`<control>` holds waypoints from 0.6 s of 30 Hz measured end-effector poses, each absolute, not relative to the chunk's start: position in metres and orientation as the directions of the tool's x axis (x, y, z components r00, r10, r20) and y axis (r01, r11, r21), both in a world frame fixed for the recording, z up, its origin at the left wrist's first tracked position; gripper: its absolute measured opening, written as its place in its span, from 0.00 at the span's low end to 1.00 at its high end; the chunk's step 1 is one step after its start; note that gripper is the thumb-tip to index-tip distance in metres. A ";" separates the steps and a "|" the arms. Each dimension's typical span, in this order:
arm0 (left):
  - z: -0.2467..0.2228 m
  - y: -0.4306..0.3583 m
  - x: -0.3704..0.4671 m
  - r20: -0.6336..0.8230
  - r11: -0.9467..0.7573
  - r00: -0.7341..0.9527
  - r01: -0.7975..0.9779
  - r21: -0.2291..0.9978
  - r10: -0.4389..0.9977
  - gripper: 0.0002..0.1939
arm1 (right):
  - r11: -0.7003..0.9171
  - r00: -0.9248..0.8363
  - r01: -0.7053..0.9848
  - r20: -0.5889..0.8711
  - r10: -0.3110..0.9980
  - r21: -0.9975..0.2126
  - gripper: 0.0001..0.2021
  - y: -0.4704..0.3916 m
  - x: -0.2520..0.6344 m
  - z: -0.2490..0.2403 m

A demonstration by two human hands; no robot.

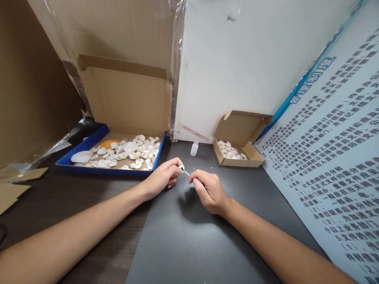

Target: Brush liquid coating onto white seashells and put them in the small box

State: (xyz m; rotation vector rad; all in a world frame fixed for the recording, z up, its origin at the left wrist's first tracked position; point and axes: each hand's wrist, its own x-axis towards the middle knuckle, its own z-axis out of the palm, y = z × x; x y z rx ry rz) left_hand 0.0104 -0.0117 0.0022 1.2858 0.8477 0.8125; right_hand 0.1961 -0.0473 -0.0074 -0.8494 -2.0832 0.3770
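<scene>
On the far left, some flat bits of cardboard (13,193) lie on the dark surface (118,244). Next comes a blue tray (103,170). It has lots of pale shells (121,152) in it, big ones and little ones, and one orange shell (109,143) near the back. A tall brown cardboard lid (130,96) stands up behind the tray.

To the right of the tray is the person's left hand (162,176). Its thumb and finger pinch a small white shell (181,169). The small white shell is up off the surface, at the tips of the left hand, in the gap between the two hands. A thin stick (186,172) points at it, and its tip is right at the shell.

A little see-through bottle (194,149) stands upright behind the hands. The right hand (210,191) is curled and grips the other end of the thin stick, just beside the small white shell.

Farther right sits a small brown box (241,162) with its lid up and more shells (231,152) inside. Last is a big pale poster (325,157) full of writing.
</scene>
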 end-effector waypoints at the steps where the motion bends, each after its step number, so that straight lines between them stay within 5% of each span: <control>1: 0.002 -0.012 0.010 -0.075 0.106 0.471 -0.040 0.994 0.879 0.03 | 0.712 -0.403 0.454 0.589 0.700 -0.536 0.10 -0.047 0.196 -0.008; 18: -0.002 -0.012 0.011 -0.026 0.047 0.496 -0.030 0.998 0.868 0.11 | 0.733 -0.360 0.423 0.644 0.675 -0.532 0.11 -0.047 0.197 -0.007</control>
